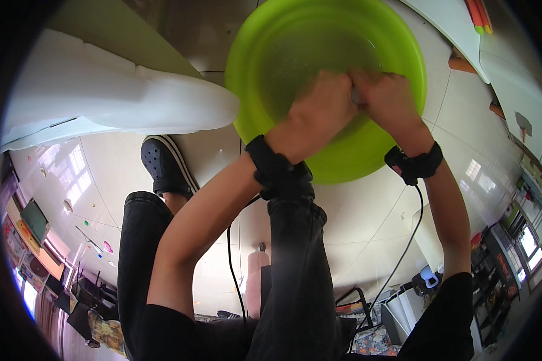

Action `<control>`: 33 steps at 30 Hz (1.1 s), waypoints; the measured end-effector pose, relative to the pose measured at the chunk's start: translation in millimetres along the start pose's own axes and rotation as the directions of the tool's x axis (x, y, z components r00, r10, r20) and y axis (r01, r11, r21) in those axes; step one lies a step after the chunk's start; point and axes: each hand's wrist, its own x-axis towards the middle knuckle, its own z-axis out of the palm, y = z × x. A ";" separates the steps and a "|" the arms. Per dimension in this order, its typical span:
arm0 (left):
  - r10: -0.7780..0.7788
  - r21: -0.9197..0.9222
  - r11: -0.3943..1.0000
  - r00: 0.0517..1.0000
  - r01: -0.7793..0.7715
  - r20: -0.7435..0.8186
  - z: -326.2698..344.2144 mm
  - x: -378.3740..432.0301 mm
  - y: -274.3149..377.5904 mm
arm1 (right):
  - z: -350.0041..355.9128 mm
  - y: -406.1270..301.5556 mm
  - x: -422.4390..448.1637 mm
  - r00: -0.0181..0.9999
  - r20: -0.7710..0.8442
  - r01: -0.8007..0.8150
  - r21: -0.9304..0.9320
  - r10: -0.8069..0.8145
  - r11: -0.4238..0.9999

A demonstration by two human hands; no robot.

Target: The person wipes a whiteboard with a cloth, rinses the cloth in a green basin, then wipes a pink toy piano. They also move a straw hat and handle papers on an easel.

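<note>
A round green plastic basin [327, 173] stands on the tiled floor before me, with murky liquid inside. My left hand [323, 108] and my right hand [386, 97] are fisted side by side over its near right part, both slightly blurred. Between them a small bit of greyish wet material [356, 96], perhaps cloth, shows; the fingers hide the rest. Each wrist bears a black strapped device with a cable.
A smooth white plastic piece [185, 104] reaches from the left to the basin's rim. My dark clog [162, 162] rests below it. Small colourful bits [107, 247] lie on the floor at left. A white panel [460, 27] curves past at upper right.
</note>
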 end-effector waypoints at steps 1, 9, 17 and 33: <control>0.073 0.063 0.996 0.992 -0.066 -0.105 -4.4 1.4 -0.8 | -5.0 -1.4 2.2 0.999 -0.007 -0.043 -0.018 0.043 0.999; -0.317 -0.347 0.834 0.888 0.428 0.333 -17.6 19.1 -17.8 | -16.9 -11.2 5.8 0.973 -0.228 0.042 0.025 -0.035 0.999; -0.028 -0.308 0.942 0.945 0.134 0.327 -11.0 4.5 2.6 | 9.5 5.6 -6.1 0.868 -0.433 0.344 0.176 -0.241 0.922; 0.162 0.220 0.961 0.986 -0.168 0.047 4.2 -25.8 -4.9 | 29.1 -3.7 -12.8 0.968 0.243 -0.135 0.314 0.058 0.940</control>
